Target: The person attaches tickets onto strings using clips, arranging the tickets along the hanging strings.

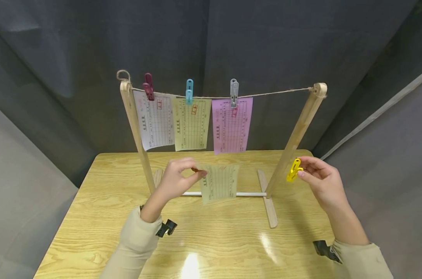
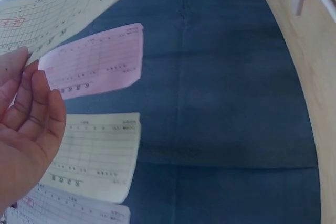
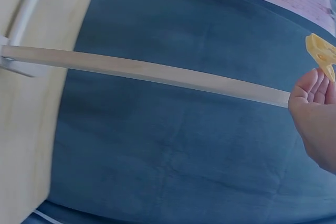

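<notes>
My left hand (image 1: 177, 179) pinches a pale green printed form (image 1: 220, 184) by its upper left edge, between thumb and fingers; the sheet hangs above the table. In the left wrist view the same form (image 2: 58, 11) bends away from the hand (image 2: 26, 135). Out to the right, my right hand (image 1: 320, 180) pinches a yellow clothespin (image 1: 294, 170). The right wrist view shows that clothespin (image 3: 321, 55) above the fingertips. A string (image 1: 277, 93) carries a white form (image 1: 156, 124), a yellowish form (image 1: 192, 130) and a pink form (image 1: 230, 131).
Maroon (image 1: 148, 86), blue (image 1: 189, 92) and grey (image 1: 234, 93) clothespins grip the hung forms. The string runs between a left wooden post (image 1: 137, 131) and a right wooden post (image 1: 296, 135). A white bar (image 1: 253, 194) joins them low over the wooden table (image 1: 214, 240). Dark curtain (image 1: 266, 42) hangs behind.
</notes>
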Demonstrator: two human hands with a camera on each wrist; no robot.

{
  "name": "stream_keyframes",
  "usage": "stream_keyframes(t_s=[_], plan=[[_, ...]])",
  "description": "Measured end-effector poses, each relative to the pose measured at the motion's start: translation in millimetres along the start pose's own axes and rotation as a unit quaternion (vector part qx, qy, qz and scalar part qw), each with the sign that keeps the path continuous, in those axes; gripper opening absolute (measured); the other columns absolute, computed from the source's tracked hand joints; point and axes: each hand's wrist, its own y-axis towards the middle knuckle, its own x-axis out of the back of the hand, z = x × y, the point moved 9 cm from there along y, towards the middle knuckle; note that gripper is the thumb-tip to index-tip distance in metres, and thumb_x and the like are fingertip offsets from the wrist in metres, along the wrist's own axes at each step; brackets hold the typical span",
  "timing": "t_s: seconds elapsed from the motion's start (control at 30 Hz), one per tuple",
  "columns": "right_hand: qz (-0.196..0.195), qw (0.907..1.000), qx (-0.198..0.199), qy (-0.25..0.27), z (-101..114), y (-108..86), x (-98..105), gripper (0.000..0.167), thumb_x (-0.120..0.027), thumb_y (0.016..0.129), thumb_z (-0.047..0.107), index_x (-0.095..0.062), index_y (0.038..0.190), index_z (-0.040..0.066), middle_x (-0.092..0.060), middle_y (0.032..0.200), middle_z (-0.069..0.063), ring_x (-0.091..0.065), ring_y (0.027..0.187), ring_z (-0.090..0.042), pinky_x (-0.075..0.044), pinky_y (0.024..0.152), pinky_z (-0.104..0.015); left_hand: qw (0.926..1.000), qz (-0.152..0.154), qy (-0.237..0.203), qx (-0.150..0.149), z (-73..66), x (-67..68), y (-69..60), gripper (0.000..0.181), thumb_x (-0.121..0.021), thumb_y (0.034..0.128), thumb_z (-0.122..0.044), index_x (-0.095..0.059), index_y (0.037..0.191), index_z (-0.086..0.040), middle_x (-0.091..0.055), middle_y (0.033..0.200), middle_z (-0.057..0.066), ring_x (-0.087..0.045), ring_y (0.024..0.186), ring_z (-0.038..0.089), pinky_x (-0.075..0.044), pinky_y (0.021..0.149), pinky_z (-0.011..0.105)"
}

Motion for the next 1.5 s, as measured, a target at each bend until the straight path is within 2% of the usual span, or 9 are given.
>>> stream_keyframes(t_s=[0.13,0.4,0.67,0.9,1.1,1.37,1.5], plan=[[0.003,0.9988,0.029,0.040,14,9.3,-4,0.031,-0.048,0.080,-0.025,-0.056,0.108,-0.014,-0.062,0.098,-0.013,-0.059,0.086,-0.018,-0.050,0.074,-0.021,1.0000,0.007,-0.004,0.002,-2.8,-2.8,9.0,0.012,-0.070,0.0735,0.002,-0.063,0.068,-0.005,-0.062,0.068,0.004,-0.058,0.064,0.015,-0.049,0.062,0.029],[-0.019,0.9978,0.054,0.034,38,23.6,-5,0.027,-0.053,0.079,-0.021,-0.057,0.105,-0.015,-0.063,0.095,-0.014,-0.059,0.082,-0.019,-0.050,0.073,-0.022,0.9996,-0.001,-0.026,0.006,-8.0,-3.0,26.6,0.013,-0.069,0.0742,0.004,-0.062,0.066,-0.003,-0.062,0.067,0.005,-0.057,0.064,0.015,-0.049,0.063,0.027],[0.005,0.9924,0.081,0.093,56,37.2,-8,0.029,-0.045,0.077,-0.029,-0.052,0.104,-0.021,-0.062,0.094,-0.021,-0.059,0.081,-0.023,-0.051,0.073,-0.025,0.9986,-0.001,-0.053,0.006,-11.8,-8.4,43.7,0.015,-0.067,0.0765,0.003,-0.059,0.065,-0.003,-0.058,0.065,0.003,-0.055,0.065,0.013,-0.048,0.064,0.026],[-0.015,0.9902,0.099,0.097,72,48.8,-9,0.026,-0.048,0.076,-0.028,-0.053,0.101,-0.023,-0.062,0.091,-0.022,-0.058,0.078,-0.024,-0.051,0.072,-0.026,0.9973,-0.013,-0.072,0.011,-14.9,-12.3,56.6,0.015,-0.065,0.0767,0.003,-0.058,0.064,-0.001,-0.056,0.064,0.005,-0.053,0.062,0.014,-0.048,0.062,0.026],[-0.017,0.9876,0.117,0.103,91,61.0,-14,0.025,-0.049,0.075,-0.029,-0.052,0.099,-0.026,-0.062,0.090,-0.024,-0.057,0.076,-0.026,-0.052,0.073,-0.028,0.9956,-0.015,-0.080,0.047,-14.0,-16.9,66.7,0.012,-0.065,0.0781,0.002,-0.060,0.067,0.001,-0.057,0.065,0.007,-0.053,0.062,0.015,-0.049,0.062,0.026],[-0.024,0.9807,0.150,0.123,114,76.2,-18,0.025,-0.050,0.073,-0.031,-0.051,0.097,-0.029,-0.061,0.087,-0.028,-0.056,0.074,-0.030,-0.052,0.073,-0.031,0.9894,0.016,-0.092,0.111,-7.9,-31.8,80.0,0.010,-0.063,0.0812,-0.002,-0.062,0.073,0.003,-0.058,0.068,0.008,-0.050,0.059,0.013,-0.045,0.055,0.024],[-0.033,0.9787,0.157,0.129,120,80.3,-18,0.024,-0.049,0.072,-0.031,-0.051,0.096,-0.029,-0.061,0.086,-0.028,-0.056,0.072,-0.031,-0.052,0.073,-0.031,0.9869,0.027,-0.096,0.127,-6.8,-39.0,85.8,0.008,-0.064,0.0813,-0.002,-0.063,0.075,0.004,-0.060,0.070,0.009,-0.050,0.059,0.013,-0.046,0.055,0.026]])
